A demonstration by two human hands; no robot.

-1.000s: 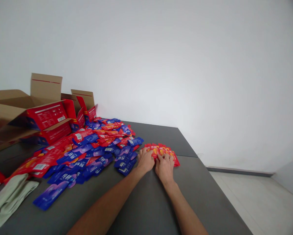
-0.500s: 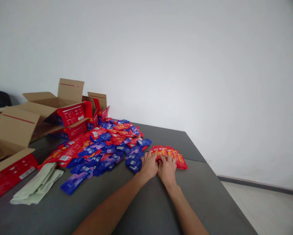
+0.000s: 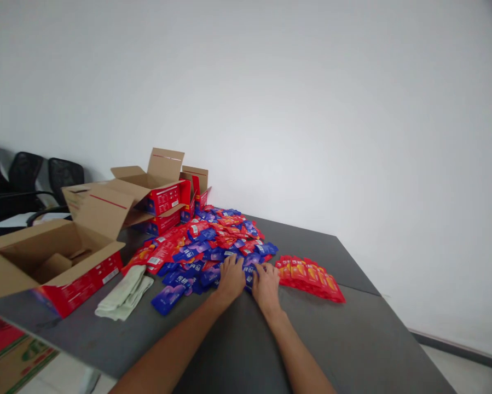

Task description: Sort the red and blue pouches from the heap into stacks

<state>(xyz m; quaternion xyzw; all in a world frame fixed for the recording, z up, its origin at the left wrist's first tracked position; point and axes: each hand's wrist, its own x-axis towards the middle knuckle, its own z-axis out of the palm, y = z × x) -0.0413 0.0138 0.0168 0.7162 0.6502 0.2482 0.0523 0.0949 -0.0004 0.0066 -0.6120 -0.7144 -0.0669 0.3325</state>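
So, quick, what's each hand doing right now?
Left hand: fingers bent at the blue packets; whether it grips any cannot be told.
Right hand: fingers bent beside the same packets; grip cannot be told.

There are two hands (image 3: 232, 278), one cloth (image 3: 125, 295), three chairs (image 3: 67, 178) and many pouches (image 3: 213, 251).

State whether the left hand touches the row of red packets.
Apart: the head view shows the right hand between the left hand and the row of red packets.
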